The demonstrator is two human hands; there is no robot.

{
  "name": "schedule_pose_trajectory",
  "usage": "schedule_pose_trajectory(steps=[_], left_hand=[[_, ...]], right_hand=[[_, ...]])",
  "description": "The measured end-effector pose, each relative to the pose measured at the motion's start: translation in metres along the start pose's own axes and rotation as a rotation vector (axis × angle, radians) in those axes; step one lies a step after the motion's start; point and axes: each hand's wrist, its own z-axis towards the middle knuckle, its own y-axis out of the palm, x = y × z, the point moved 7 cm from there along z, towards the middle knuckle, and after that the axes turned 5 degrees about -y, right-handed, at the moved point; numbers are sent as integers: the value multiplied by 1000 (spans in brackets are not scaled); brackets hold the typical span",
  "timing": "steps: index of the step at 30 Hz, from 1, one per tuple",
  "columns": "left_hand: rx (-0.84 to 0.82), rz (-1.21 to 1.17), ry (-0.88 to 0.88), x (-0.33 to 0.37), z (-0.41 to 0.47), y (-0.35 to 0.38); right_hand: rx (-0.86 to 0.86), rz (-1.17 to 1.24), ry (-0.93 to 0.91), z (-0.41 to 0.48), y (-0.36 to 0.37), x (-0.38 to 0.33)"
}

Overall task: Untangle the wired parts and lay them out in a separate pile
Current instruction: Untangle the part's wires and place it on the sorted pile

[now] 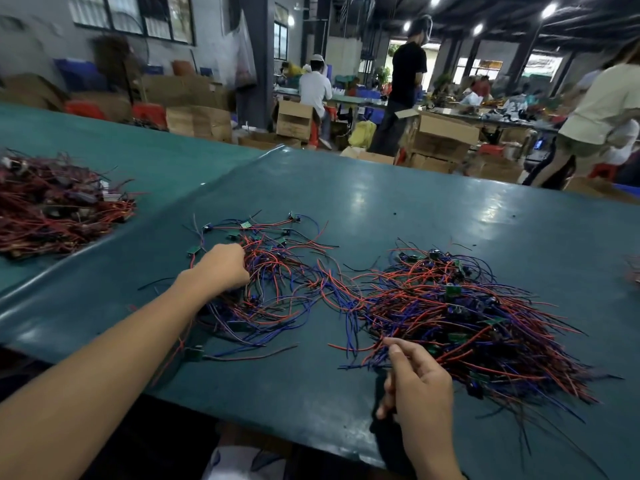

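1. The person's left hand (221, 268) was sunk into the laid-out pile (270, 278) on the left. Its fingers were curled down and closed on a bunch of the red and blue wires there, which I took to be it setting a freed part down or pinning the pile in place.
2. The right hand (419, 382) sat at the near edge of the tangle (467, 323). Its forefinger reached up to touch the outermost wires and the other fingers were loosely bent. I could not tell whether it pinched a wire.
3. The laid-out pile was thin and fanned out, so each piece could be seen. The tangle was dense and knotted. A few strands trailed across between the two, so they were not fully apart.
4. Both lay on the green table (415, 209), right in front of the person and within easy reach.
5. Counted: two hands and two red-and-blue piles. A third heap (52, 209) of red and dark wire lay well off to the left.
6. I made out at least five small green boards (194, 250) in the laid-out pile. Those in the tangle were too buried to count.
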Motion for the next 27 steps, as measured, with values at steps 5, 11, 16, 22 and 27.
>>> schedule_pose_trajectory(steps=[5,11,16,22,27], left_hand=[[113,-9,63,1,1,0],[-47,-67,14,3,-2,1],[9,55,39,15,-9,-1],[145,69,73,23,-20,-23],[438,-56,48,30,-32,-74]], right_hand=[[-5,-7,-6,0,0,-2],[2,-5,4,0,0,0],[6,2,13,0,0,0],[-9,-16,18,-1,1,-2],[-42,-46,33,0,5,-5]])
